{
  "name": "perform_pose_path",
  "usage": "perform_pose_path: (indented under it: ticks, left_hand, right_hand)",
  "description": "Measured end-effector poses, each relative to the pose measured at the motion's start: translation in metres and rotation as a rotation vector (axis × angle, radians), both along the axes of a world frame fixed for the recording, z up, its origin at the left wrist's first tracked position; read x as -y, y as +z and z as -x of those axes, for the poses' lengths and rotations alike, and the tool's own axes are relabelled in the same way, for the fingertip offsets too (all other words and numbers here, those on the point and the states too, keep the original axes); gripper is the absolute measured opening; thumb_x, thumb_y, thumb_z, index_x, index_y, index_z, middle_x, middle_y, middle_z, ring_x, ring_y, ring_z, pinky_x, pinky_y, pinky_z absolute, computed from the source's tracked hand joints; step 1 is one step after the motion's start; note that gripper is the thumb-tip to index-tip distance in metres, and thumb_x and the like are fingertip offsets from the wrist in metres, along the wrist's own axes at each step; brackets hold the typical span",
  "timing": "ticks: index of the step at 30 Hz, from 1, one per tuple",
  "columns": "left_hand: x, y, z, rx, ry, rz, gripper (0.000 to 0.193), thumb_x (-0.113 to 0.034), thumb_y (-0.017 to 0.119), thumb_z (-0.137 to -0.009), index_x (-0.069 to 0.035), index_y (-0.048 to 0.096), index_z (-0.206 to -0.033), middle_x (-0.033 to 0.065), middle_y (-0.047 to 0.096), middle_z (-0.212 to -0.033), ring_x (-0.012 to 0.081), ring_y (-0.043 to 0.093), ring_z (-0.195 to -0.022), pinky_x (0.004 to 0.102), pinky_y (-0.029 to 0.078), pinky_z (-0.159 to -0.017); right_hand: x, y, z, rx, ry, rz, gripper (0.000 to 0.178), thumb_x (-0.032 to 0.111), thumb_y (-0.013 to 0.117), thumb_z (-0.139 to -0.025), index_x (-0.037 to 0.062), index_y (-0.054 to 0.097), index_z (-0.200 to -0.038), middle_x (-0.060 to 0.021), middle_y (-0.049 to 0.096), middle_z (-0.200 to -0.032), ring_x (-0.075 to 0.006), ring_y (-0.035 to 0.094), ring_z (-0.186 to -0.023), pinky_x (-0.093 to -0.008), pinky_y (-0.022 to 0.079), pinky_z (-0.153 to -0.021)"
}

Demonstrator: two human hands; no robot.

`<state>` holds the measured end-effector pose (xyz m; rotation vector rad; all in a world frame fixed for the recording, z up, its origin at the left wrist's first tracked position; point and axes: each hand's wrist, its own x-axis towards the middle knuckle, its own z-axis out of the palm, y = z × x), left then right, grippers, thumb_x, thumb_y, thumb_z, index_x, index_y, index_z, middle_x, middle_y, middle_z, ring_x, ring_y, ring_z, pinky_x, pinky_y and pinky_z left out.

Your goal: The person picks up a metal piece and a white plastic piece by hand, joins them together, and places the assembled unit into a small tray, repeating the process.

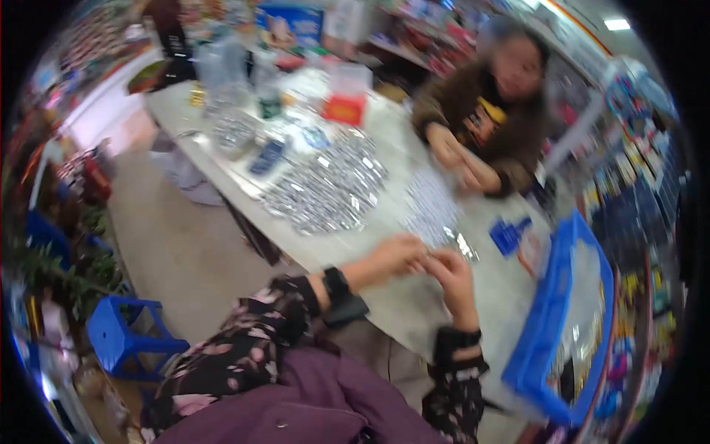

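Note:
My left hand (400, 256) and my right hand (452, 280) meet above the near edge of the white table (292, 248). The fingertips of both are pinched closed, almost touching. Whatever lies between them is too small and blurred to name. Just beyond my hands spreads a pile of small whitish pieces (431, 207). A few shiny silvery packets (467, 247) lie at its near right end. Further left is a large heap of silvery pieces (329, 185), apart from my hands.
A blue crate (526, 348) holding shiny packets stands at the right, near a blue scoop-like object (509, 235). Across the table sits another person (481, 126), arms on the tabletop. A red container (345, 111) stands at the back; a blue stool (126, 333) is on the floor left.

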<state>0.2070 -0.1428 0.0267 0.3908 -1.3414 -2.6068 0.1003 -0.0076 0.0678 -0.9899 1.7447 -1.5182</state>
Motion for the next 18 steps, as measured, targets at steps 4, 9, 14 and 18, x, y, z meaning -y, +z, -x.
perform_pose_path:
  ticks: [4, 9, 14, 18]
  left_hand:
    - [0.004, 0.011, -0.004, -0.010, 0.023, -0.109, 0.009, -0.016, 0.056, -0.088, -0.009, 0.054, -0.094, -0.0005, 0.057, -0.075, 0.0068, 0.056, -0.063, 0.0182, 0.047, -0.054]
    - [-0.002, 0.009, 0.005, -0.025, -0.001, -0.216, 0.006, -0.012, 0.054, -0.089, -0.008, 0.053, -0.093, 0.0006, 0.059, -0.076, 0.0076, 0.058, -0.062, 0.0161, 0.049, -0.053]
    - [-0.003, 0.008, 0.000, -0.013, 0.019, -0.291, 0.007, -0.012, 0.054, -0.089, -0.007, 0.052, -0.093, 0.0011, 0.059, -0.076, 0.0077, 0.059, -0.064, 0.0153, 0.049, -0.053]
    - [-0.005, 0.009, 0.003, -0.006, 0.079, -0.215, 0.007, -0.011, 0.053, -0.089, -0.007, 0.052, -0.094, 0.0020, 0.060, -0.076, 0.0085, 0.059, -0.064, 0.0174, 0.049, -0.055]
  right_hand:
    - [0.007, -0.002, 0.004, 0.144, 0.064, 0.099, 0.015, 0.010, 0.063, -0.082, -0.0012, 0.060, -0.091, -0.0038, 0.061, -0.079, -0.0102, 0.056, -0.070, -0.0221, 0.045, -0.064]
    - [0.000, -0.010, 0.005, 0.265, 0.067, 0.181, 0.012, 0.009, 0.061, -0.084, 0.0005, 0.060, -0.091, -0.0023, 0.061, -0.082, -0.0078, 0.056, -0.071, -0.0208, 0.044, -0.065]
    - [-0.003, -0.018, 0.002, 0.247, 0.008, 0.170, 0.009, 0.008, 0.060, -0.084, 0.0014, 0.060, -0.091, -0.0012, 0.061, -0.085, -0.0063, 0.055, -0.073, -0.0195, 0.044, -0.067]
    - [-0.001, -0.016, 0.000, 0.094, -0.022, 0.122, 0.010, 0.007, 0.061, -0.084, 0.0006, 0.060, -0.092, -0.0016, 0.061, -0.086, -0.0071, 0.056, -0.076, -0.0194, 0.045, -0.070]
